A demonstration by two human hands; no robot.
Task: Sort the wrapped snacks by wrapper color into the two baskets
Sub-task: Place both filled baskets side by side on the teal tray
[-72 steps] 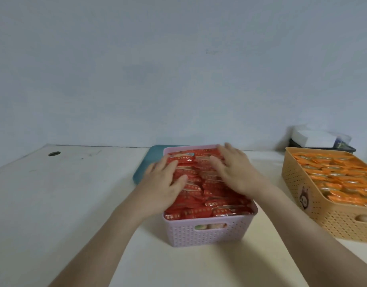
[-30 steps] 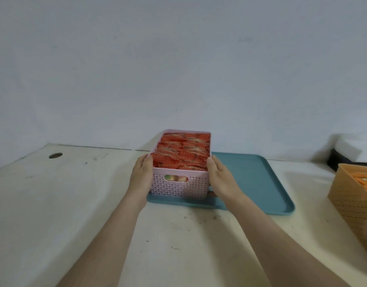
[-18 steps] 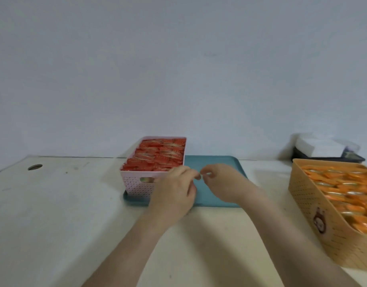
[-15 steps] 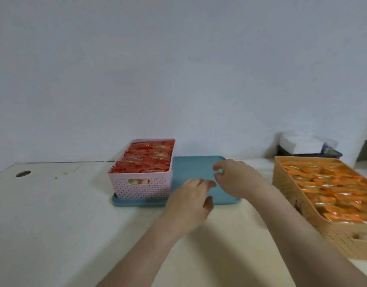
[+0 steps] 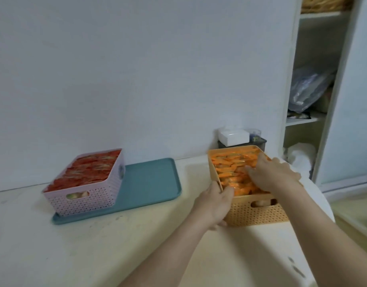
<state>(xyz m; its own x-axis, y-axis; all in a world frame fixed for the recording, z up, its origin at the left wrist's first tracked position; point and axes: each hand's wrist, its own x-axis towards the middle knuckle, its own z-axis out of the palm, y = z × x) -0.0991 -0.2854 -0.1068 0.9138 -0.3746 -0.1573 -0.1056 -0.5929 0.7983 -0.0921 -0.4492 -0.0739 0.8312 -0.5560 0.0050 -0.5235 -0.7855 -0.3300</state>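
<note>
1. Farthest left, the pink basket (image 5: 83,200) stands on the left end of the teal tray (image 5: 151,179), filled to its rim with red-wrapped snacks (image 5: 89,170); no hand touches it.
2. Centre-right, the left hand (image 5: 214,201) grips the near left corner of the orange basket (image 5: 259,213), with the thumb hooked over the rim and the fingers against the outer wall.
3. Orange-wrapped snacks (image 5: 232,162) fill this basket, which sits near the right edge of the table (image 5: 95,245).
4. Right hand (image 5: 271,175) lies on the orange heap, fingers apparently spread and flat rather than pinching; blur leaves this uncertain.
5. Hazard: sorting looks finished, so spillage is the main risk. A one-corner pull could tilt the full basket and shed wrappers over the rim, or carry it off the table's right edge.
</note>
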